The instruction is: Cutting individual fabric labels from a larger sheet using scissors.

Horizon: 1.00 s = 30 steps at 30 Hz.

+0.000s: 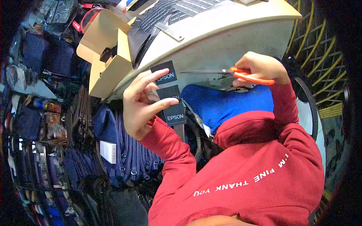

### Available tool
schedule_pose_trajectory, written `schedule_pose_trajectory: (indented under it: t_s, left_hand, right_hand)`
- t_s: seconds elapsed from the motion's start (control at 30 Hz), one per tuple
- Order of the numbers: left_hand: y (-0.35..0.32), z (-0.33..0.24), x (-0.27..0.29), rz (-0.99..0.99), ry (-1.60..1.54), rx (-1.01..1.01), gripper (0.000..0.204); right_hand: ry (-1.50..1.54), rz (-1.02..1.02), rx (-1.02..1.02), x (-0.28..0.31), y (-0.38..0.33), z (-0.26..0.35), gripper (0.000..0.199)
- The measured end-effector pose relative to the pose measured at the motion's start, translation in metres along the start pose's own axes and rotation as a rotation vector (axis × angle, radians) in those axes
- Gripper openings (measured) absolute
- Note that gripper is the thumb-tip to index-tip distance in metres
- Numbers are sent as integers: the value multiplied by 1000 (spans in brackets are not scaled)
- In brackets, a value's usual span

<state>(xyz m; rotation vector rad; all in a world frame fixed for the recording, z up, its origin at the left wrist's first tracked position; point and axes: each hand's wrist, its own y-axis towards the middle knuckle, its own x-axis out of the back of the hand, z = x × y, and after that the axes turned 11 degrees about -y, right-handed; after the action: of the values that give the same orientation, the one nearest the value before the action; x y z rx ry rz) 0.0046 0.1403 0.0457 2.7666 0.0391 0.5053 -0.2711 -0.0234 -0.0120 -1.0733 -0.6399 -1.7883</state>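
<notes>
My left hand point(141, 98) pinches a strip of black square labels point(175, 112) with pale lettering between thumb and fingers. The strip hangs downward, and the fingers cover part of its upper squares. In my right hand point(262, 67) is a pair of scissors with orange handles point(253, 78). Their thin blades point left at the strip's top square, with a small gap between tip and label. The blades look nearly together. Below the scissors, blue cloth point(226, 103) covers my lap.
Ahead is a pale table point(230, 34) with a curved front edge. It carries black label sheets point(162, 15) and a flat metal strip point(169, 31). An open cardboard box point(109, 77) stands at its left. Navy straps point(132, 150) and a small white box point(108, 151) lie left of me.
</notes>
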Motion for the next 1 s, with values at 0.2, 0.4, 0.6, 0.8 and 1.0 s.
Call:
schedule_pose_trajectory:
  t_s: [0.2, 0.4, 0.6, 0.8, 1.0]
  left_hand:
    - [15, 2, -13, 197, 97, -138, 61]
    - [25, 17, -26, 322, 72, -71, 59]
    - [29, 14, -28, 329, 152, -143, 57]
    - [27, 11, -21, 317, 12, -91, 56]
    - [26, 11, -20, 288, 32, -118, 54]
  right_hand:
    - [802, -518, 85, -34, 32, 4, 22]
    - [932, -648, 288, -43, 43, 45, 16]
    - [934, -683, 260, -32, 44, 35, 12]
    - [274, -1105, -59, 42, 82, -74, 8]
    - [-122, -1275, -508, 130, 104, -182, 47]
